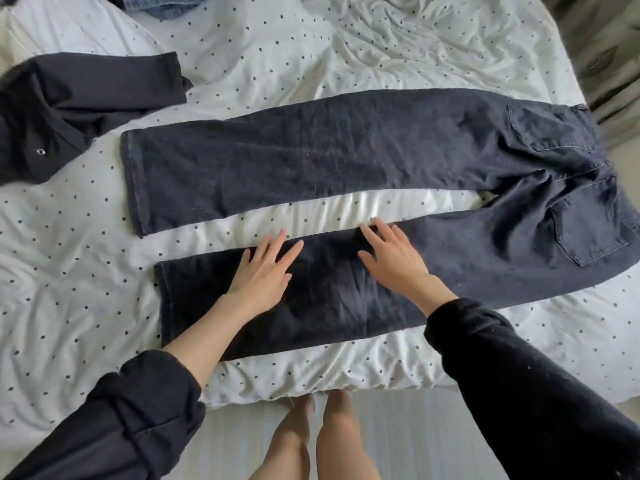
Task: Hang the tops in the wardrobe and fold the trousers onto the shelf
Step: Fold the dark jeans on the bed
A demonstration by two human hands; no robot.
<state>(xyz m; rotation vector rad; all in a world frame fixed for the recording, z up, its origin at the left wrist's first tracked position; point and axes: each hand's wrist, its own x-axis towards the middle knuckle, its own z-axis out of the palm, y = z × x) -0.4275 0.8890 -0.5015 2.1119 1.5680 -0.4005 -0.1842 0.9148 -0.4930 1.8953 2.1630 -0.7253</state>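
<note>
Black jeans [346, 157] laid flat across the dotted duvet [277, 57], legs apart. My left hand [265, 271] and right hand [394, 258] press flat, fingers spread, on the near leg. Dark top [69, 109] sits far left.

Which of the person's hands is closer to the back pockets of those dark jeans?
The right hand. It lies flat on the near leg of the jeans, toward the pockets at the right. The left hand lies flat farther along the same leg, toward the hem.
</note>
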